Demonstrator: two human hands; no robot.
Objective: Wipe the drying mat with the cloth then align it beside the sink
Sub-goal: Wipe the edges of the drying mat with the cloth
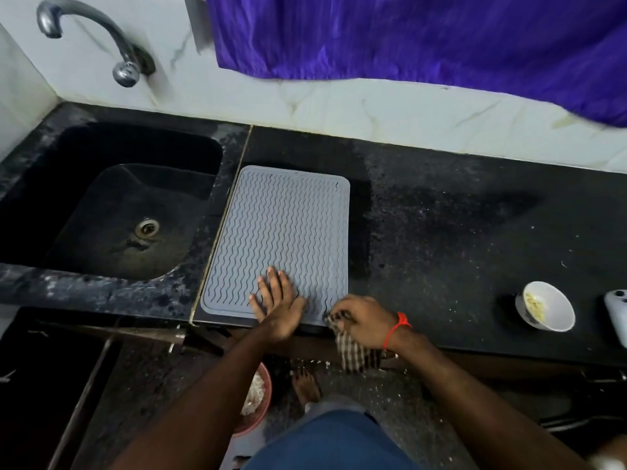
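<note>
A grey drying mat (281, 232) with wavy ridges lies flat on the black counter, its left edge along the seam beside the black sink (112, 198). My left hand (276, 305) rests palm down, fingers spread, on the mat's near edge. My right hand (363, 322) is at the mat's near right corner, closed on a dark checked cloth (354, 352) that hangs down over the counter's front edge.
A curved metal tap (88, 35) stands on the wall above the sink. A white bowl (544, 310) with food scraps sits at the counter's right, with a pale object (617, 310) beyond it. A purple curtain (407, 39) hangs at the back. A pink bowl (259, 398) lies on the floor.
</note>
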